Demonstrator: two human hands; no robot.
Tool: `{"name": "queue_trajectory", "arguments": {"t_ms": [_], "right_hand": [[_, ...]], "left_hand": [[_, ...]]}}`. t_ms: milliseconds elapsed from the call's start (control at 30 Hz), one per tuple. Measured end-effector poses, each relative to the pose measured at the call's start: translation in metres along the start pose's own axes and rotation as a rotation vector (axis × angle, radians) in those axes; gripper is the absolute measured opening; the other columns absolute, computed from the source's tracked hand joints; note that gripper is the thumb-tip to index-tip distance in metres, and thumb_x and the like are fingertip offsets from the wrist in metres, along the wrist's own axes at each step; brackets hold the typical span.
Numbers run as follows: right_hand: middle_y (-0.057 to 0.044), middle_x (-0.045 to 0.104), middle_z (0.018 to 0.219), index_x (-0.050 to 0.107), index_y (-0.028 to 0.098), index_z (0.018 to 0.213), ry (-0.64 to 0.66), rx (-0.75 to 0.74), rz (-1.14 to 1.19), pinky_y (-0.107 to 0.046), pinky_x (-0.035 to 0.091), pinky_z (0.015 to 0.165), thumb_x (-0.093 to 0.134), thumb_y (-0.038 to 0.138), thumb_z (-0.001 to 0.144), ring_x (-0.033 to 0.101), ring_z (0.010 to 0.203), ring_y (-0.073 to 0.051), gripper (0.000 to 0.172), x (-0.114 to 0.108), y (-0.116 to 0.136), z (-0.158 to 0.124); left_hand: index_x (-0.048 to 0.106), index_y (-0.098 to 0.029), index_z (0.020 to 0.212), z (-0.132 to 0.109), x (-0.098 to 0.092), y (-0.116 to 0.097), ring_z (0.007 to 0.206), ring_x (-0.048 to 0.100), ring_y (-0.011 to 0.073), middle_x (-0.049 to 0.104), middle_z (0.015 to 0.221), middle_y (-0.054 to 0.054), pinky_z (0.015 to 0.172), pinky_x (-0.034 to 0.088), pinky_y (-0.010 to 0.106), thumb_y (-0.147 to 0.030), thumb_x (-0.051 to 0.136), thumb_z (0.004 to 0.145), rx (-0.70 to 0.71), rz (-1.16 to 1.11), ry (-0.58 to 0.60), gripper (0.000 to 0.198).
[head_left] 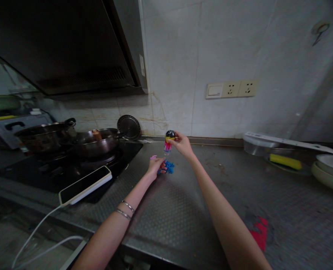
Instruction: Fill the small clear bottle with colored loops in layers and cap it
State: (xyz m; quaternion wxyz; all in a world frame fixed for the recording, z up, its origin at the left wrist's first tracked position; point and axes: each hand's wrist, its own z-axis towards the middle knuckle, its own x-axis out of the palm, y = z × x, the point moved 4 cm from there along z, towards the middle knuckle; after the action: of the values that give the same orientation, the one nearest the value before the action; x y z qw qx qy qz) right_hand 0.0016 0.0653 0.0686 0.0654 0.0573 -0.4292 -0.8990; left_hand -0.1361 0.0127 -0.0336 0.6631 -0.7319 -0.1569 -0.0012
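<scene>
My right hand point(183, 144) is closed around the upper part of a small bottle point(168, 147) with a dark rounded top and a pink, yellow and blue label. The bottle is upright, just above or on the metal countertop point(166, 213); I cannot tell which. Below and beside it, my left hand point(155, 167) has its fingers curled round a shaggy blue cloth point(170, 167), which pokes out to the right of the fingers. Something small and pink point(153, 157) shows at the back of the left hand. The fingertips of the left hand are partly hidden.
On the left, a black stove point(79, 176) bears a deep pot point(42, 137) and a frying pan point(98, 144), with a phone-like device point(84, 185) on a cable at its edge. To the right are a plastic container point(258, 146), a yellow sponge point(285, 162) and stacked bowls point(329, 178).
</scene>
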Motion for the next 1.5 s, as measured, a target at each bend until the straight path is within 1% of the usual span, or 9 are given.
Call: {"name": "queue_trajectory", "arguments": {"t_ms": [133,333,467,600,733,867,1167,1367,1500], "right_hand": [[-0.006,0.065,0.098,0.059,0.017,0.107,0.007,0.002,0.009,-0.033,0.047,0.081,0.069,0.031,0.06,0.06,0.084,-0.017,0.05,0.0,-0.001,-0.001],[-0.007,0.064,0.103,0.059,0.017,0.107,-0.008,0.055,0.116,-0.033,0.047,0.083,0.069,0.031,0.06,0.06,0.088,-0.018,0.05,0.0,-0.007,0.0],[-0.008,0.065,0.1,0.06,0.016,0.102,-0.008,0.088,0.215,-0.034,0.048,0.082,0.07,0.031,0.058,0.06,0.089,-0.019,0.047,0.0,-0.01,0.001],[-0.007,0.064,0.1,0.06,0.016,0.1,-0.03,0.154,0.29,-0.034,0.05,0.078,0.071,0.034,0.057,0.06,0.091,-0.02,0.048,-0.001,-0.012,-0.001],[-0.006,0.065,0.099,0.06,0.017,0.099,0.001,0.226,0.366,-0.034,0.05,0.077,0.071,0.034,0.057,0.06,0.09,-0.02,0.046,0.006,-0.015,-0.007],[-0.005,0.065,0.098,0.06,0.017,0.098,0.057,0.267,0.425,-0.031,0.05,0.076,0.069,0.034,0.062,0.06,0.089,-0.018,0.041,0.013,-0.015,-0.012],[-0.005,0.066,0.092,0.063,0.016,0.095,0.088,0.291,0.448,-0.027,0.048,0.072,0.07,0.035,0.06,0.06,0.082,-0.016,0.04,0.006,-0.007,-0.015],[-0.005,0.066,0.088,0.064,0.014,0.09,0.047,0.308,0.456,-0.029,0.049,0.072,0.072,0.034,0.058,0.06,0.079,-0.017,0.038,0.002,-0.011,-0.011],[-0.005,0.066,0.086,0.064,0.014,0.087,-0.004,0.33,0.444,-0.028,0.05,0.071,0.072,0.034,0.058,0.06,0.077,-0.016,0.036,-0.003,-0.018,-0.011]], "left_hand": [[0.054,-0.012,0.074,-0.001,0.0,-0.002,0.037,0.055,0.0106,0.054,0.045,-0.002,0.037,0.045,0.018,-0.01,0.068,0.064,0.033,-0.016,-0.023,0.017],[0.058,-0.01,0.081,-0.005,0.005,-0.007,0.045,0.059,0.012,0.059,0.057,0.002,0.042,0.049,0.021,-0.013,0.059,0.07,0.075,-0.12,0.024,0.011],[0.057,-0.011,0.089,-0.008,0.008,-0.013,0.055,0.062,0.0135,0.063,0.068,0.004,0.046,0.05,0.022,-0.011,0.056,0.07,0.039,-0.304,0.118,0.019],[0.054,-0.015,0.093,-0.016,0.013,-0.018,0.054,0.06,0.0117,0.062,0.069,0.002,0.046,0.049,0.021,-0.007,0.049,0.067,-0.067,-0.506,0.245,0.027],[0.052,-0.018,0.092,-0.029,0.021,-0.022,0.059,0.06,0.0133,0.062,0.075,0.004,0.043,0.046,0.02,-0.007,0.047,0.065,-0.105,-0.574,0.401,0.03],[0.051,-0.018,0.085,-0.035,0.023,-0.025,0.062,0.06,0.0144,0.061,0.078,0.005,0.041,0.044,0.019,-0.006,0.046,0.063,-0.108,-0.605,0.458,0.026],[0.047,-0.019,0.091,-0.034,0.025,-0.029,0.062,0.062,0.0159,0.06,0.075,0.003,0.038,0.045,0.018,-0.004,0.046,0.061,-0.039,-0.463,0.564,0.033],[0.034,-0.02,0.12,-0.039,0.032,-0.033,0.064,0.062,0.0175,0.06,0.072,0.003,0.041,0.049,0.021,-0.005,0.046,0.065,0.157,-0.241,0.652,0.059],[0.024,-0.022,0.13,-0.039,0.035,-0.029,0.065,0.064,0.0179,0.063,0.078,0.005,0.042,0.049,0.021,-0.008,0.047,0.069,0.193,-0.158,0.645,0.067]]}}
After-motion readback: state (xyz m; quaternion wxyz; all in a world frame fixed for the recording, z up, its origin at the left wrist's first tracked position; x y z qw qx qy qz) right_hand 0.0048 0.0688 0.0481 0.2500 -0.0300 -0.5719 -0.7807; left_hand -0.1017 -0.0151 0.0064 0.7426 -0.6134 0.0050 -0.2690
